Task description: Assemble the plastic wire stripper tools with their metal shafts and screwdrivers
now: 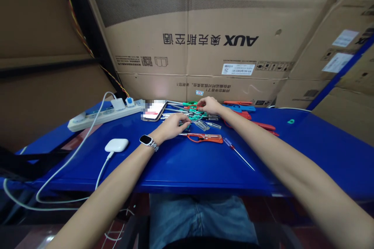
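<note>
Blue table (181, 169) under both hands, glossy, its near edge between the forearms. Cardboard sheet (140, 19) stands as a wall beyond the hands, printing upside down; a small label (199, 92) just past the right hand. Dark post (84, 19) far left of the left hand, with a twisted red-yellow wire (78, 30) along it. Denim-clad lap (198, 218) below the table edge.

White case (117, 145), left of the left wrist: lid closed, contents hidden, white cable (103, 167) attached. Power strip (102, 118) farther left, with plugs (117, 104) seated in its far end.

Mixed pile, mostly screwdrivers (201, 125) with clear handles and green lighters (194, 113), lies between and beneath the fingertips. Left hand (175, 124) at its near left side, fingers partly curled, thumb close to fingertips; watch (146, 140) on that wrist. Right hand (209, 106) over the far side, fingers bent downward. Cannot tell whether either grips anything.

Phone (157, 111) just beyond the left hand, at the pile's left. Orange lighter (214, 138) nearer than the pile, right of the left fingertips; red-and-clear screwdriver (228, 142) just right of that, apart from the pile. Red lighters (264, 126) and a blue lighter (239, 108) lie beyond the right forearm, which partly covers that group. Small green piece (291, 121) well right of them.
</note>
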The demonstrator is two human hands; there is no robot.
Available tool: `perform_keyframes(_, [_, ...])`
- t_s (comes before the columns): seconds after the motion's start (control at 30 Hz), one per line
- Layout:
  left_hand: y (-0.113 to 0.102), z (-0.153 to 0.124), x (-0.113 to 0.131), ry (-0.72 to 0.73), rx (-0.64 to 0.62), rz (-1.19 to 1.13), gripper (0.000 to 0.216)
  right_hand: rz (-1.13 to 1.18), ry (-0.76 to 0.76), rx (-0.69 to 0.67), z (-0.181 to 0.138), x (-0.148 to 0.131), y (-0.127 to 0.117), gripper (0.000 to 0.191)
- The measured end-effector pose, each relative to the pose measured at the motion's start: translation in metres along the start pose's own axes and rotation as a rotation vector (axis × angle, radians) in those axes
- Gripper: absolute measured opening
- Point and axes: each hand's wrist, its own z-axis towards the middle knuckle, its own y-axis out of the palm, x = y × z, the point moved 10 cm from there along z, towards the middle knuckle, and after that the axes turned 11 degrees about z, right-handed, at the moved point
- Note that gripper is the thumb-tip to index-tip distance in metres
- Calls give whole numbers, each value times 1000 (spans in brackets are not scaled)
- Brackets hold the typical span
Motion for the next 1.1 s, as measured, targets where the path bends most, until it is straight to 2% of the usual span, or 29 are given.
perform_keyframes(0.2, [-7, 0, -12, -35, 27, 36, 19, 7, -31, 73, -12, -1, -6, 29])
perform_keyframes(0.37, [-1, -2, -35, -113, -22, 41, 14, 41, -250, 178, -45, -29, -5, 19])
perform_keyframes(0.53, [5, -2, -38, -126, -59, 36, 11, -19, -410, 62, -70, -60, 21, 17])
perform_keyframes(0.77, [5, -2, -31, -104, -72, 61, 15, -253, -334, 42, -62, -58, 23, 23])
perform_keyframes(0.93, [5, -1, -26, -88, -65, 69, 18, -346, -271, 24, -57, -54, 21, 27])
perform_keyframes(1.1, [5, -1, -24, -76, -64, 101, 20, -387, -287, 18, -52, -58, 21, 23])
